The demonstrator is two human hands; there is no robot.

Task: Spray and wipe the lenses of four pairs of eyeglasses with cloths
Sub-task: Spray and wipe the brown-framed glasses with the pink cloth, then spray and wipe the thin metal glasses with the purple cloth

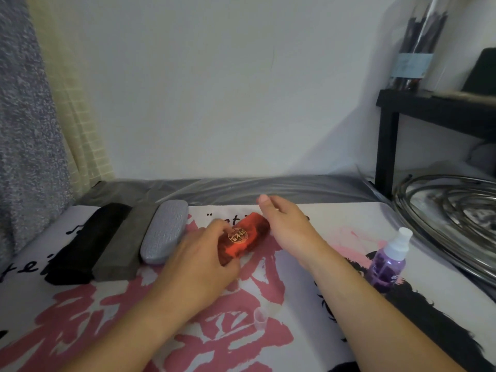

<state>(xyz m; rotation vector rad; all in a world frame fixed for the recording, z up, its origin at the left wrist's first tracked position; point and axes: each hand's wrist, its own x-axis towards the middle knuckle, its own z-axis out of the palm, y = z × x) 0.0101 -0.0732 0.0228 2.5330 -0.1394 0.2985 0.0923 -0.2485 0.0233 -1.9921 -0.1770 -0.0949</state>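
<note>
Four cases on mat, all closed; left hand (204, 253) grips red case (243, 238) mid-table, right hand (284, 224) loose at its far end, likely opening step; next needs lid prised up.

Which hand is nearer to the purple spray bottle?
The right hand. It is at the far end of the red case, left of the spray bottle. The left hand lies farther left, on the case's near end.
</note>
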